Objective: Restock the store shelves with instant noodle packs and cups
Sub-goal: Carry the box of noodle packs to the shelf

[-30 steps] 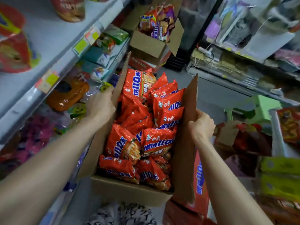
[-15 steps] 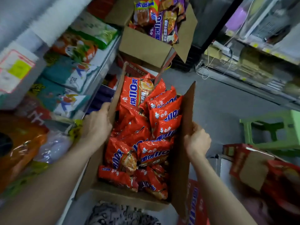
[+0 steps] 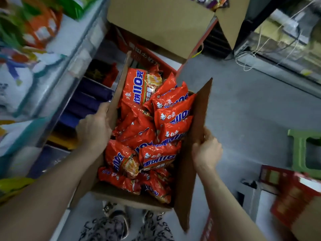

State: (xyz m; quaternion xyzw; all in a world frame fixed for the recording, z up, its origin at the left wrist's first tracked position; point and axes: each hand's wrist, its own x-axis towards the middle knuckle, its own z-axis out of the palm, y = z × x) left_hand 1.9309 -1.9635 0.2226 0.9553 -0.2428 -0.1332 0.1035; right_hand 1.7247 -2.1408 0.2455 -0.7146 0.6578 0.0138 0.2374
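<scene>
Hands (image 3: 94, 127) (image 3: 206, 152) grip noodle-filled box (image 3: 189, 164) sides.

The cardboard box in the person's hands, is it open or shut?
Open. The cardboard box has its flaps standing up, each held by a hand, and the orange noodle packs inside show.

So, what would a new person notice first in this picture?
First, the open cardboard box in the middle, full of orange-red noodle packs. The left hand and right hand each hold one side flap. Behind it stands a second open box, and shelves run along the left.
</scene>
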